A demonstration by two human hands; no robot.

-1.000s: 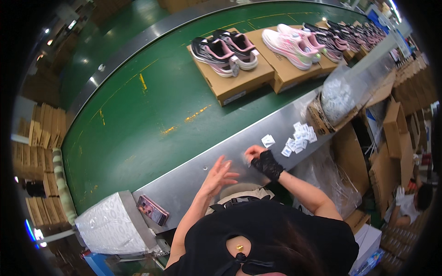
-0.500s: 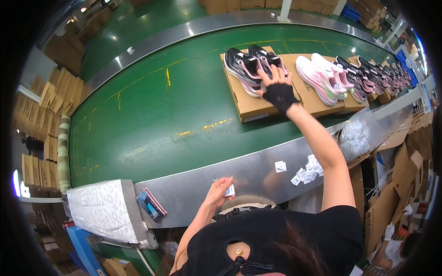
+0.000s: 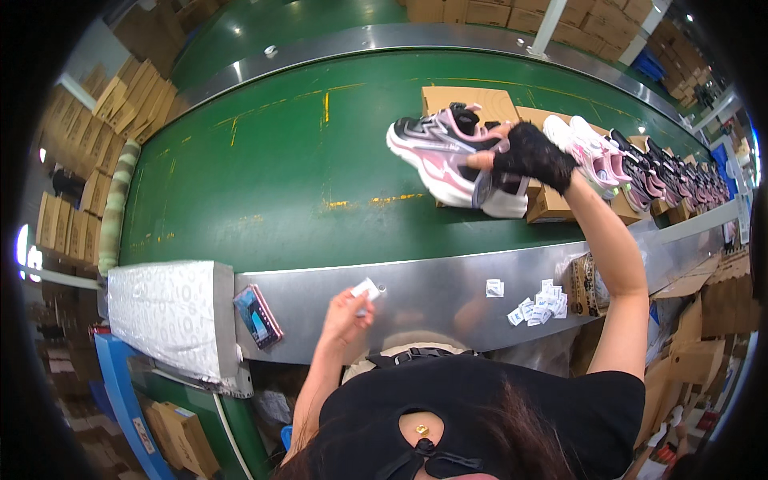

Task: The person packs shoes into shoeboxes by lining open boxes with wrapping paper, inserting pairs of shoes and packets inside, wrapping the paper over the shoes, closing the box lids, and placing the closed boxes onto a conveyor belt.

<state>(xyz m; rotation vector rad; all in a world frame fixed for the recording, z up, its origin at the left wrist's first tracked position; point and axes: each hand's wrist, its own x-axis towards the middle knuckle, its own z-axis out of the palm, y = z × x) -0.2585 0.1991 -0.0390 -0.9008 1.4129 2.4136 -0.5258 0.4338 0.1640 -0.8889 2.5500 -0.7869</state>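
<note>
One pink sneaker (image 3: 452, 156) lifted off its cardboard box (image 3: 468, 100), clamped in gloved right hand (image 3: 528, 156). Left hand (image 3: 348, 308) pinches one white packet (image 3: 366, 290), well short of the sneaker. Packet probably not yet inserted.

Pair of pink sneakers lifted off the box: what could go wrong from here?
The right hand holds both sneakers in one grip over the green belt; one could slip out. The left hand pinches a small white packet at the metal ledge; it might drop.

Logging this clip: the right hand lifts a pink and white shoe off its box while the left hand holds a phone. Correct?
Not quite. In the head view the left hand holds a small white packet, not the phone, which lies on the metal ledge. The right hand does lift the shoe.
</note>
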